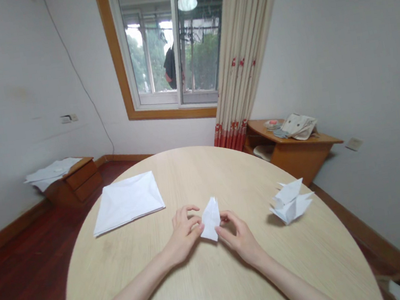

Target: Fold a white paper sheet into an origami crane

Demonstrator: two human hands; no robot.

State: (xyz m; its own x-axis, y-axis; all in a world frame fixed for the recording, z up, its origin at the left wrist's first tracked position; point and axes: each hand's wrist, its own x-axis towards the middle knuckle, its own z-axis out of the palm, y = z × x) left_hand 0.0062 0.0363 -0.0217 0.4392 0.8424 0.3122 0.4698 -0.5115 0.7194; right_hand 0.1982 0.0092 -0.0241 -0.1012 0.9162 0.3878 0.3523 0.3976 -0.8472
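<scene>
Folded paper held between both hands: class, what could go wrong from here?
1. The folded paper is pinched only at its edges by the left hand and right hand; an uneven grip could skew or tear a crease.
2. The paper figures lie just to the right of the right hand; a careless sweep might crush them.
</scene>
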